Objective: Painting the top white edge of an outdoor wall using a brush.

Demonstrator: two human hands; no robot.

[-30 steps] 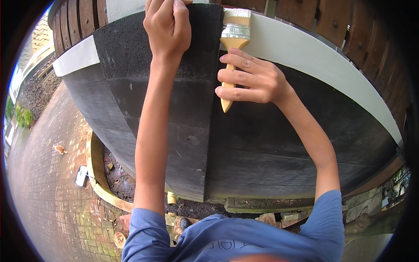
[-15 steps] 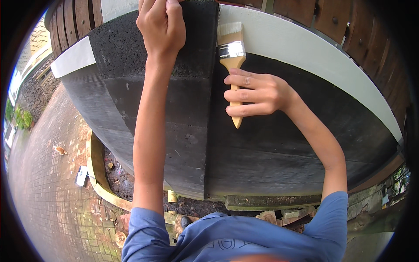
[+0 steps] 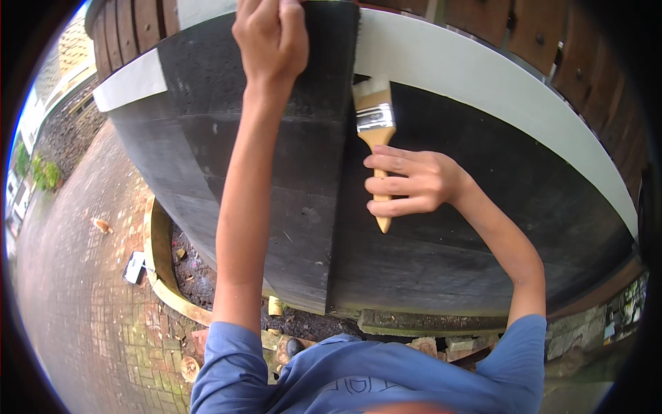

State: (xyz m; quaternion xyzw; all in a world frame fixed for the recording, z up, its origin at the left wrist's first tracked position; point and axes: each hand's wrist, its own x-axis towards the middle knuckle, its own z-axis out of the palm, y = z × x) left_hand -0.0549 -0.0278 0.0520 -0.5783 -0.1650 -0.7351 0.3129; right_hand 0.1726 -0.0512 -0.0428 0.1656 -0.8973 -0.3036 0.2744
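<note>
My right hand (image 3: 417,183) is closed around the wooden handle of a flat paintbrush (image 3: 376,119). The brush points upward, with whitish paint on its bristles and a shiny metal band below them. Its tip lies just under the white painted band (image 3: 441,58) along the top of the dark wall (image 3: 469,207), close beside the side edge of a raised dark pillar (image 3: 296,179). Up at the pillar's top edge, my left hand (image 3: 272,41) has its fingers curled. The picture's upper border cuts off the fingertips, so what they grip is hidden.
Brown wooden slats (image 3: 476,24) rise behind the wall's top. Below left, a curved planter edge (image 3: 157,255) borders soil. A small white container (image 3: 134,267) and an orange-and-white cat (image 3: 102,225) are on the brick paving (image 3: 76,290). Loose stones (image 3: 424,345) lie near the wall's foot.
My right hand has come down with the paintbrush, whose bristles have dropped from the white band to the dark surface beneath it. My left hand keeps its place at the pillar's top; the view has shifted slightly.
</note>
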